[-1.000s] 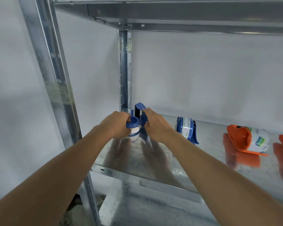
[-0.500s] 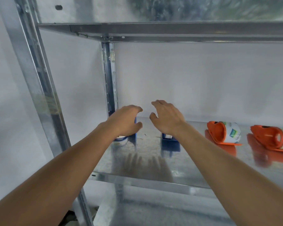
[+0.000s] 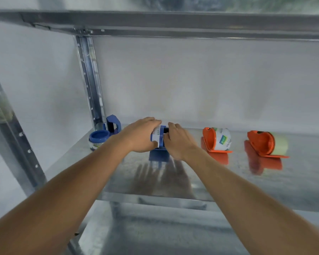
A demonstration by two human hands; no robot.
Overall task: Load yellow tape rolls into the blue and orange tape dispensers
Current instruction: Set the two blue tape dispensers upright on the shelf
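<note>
While our left hand (image 3: 139,136) and right hand (image 3: 179,142) grip the second blue dispenser (image 3: 159,140), both orange dispensers (image 3: 216,139) look loaded; this one seems last.

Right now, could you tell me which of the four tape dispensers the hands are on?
The second blue dispenser from the left, between both hands; the other blue one and both orange ones lie untouched.

Two bare forearms, no sleeves in view; left hand (image 3: 140,136) & right hand (image 3: 179,142) bare, no gloves, rings or watch.
</note>
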